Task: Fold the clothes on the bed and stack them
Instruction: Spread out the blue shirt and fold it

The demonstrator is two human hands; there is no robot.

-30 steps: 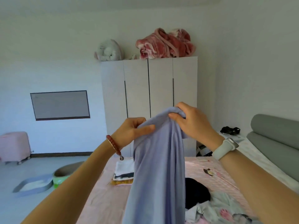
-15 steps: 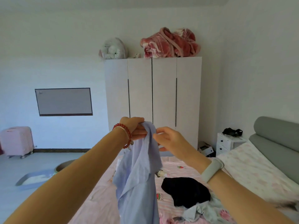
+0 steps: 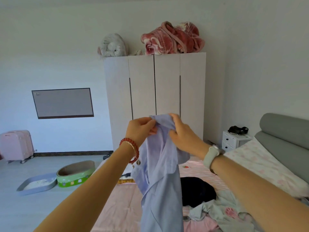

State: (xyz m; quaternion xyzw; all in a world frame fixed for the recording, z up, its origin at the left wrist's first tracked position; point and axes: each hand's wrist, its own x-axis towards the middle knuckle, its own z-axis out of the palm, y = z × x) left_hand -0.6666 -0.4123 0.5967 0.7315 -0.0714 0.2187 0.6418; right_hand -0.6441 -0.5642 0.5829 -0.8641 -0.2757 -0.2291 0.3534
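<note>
A light blue shirt (image 3: 160, 178) hangs in the air in front of me, over the pink bed (image 3: 120, 203). My left hand (image 3: 139, 129) pinches its top edge from the left, and my right hand (image 3: 181, 133) grips the same edge from the right, close beside it. On the bed behind the shirt lie a black garment (image 3: 197, 190) and a crumpled pale green floral garment (image 3: 224, 213). A small stack of folded clothes (image 3: 125, 179) sits near the bed's far left edge, mostly hidden by my left arm and the shirt.
A white wardrobe (image 3: 155, 97) with blankets on top stands beyond the bed. A white nightstand (image 3: 234, 141) and grey headboard (image 3: 284, 136) are at the right. On the floor at left are a green oval bed (image 3: 75, 173), a grey tray (image 3: 36, 183) and a pink suitcase (image 3: 16, 144).
My hands have shifted along the shirt's top edge: the right hand now grips the fabric beside the left, and more of the shirt has opened out below.
</note>
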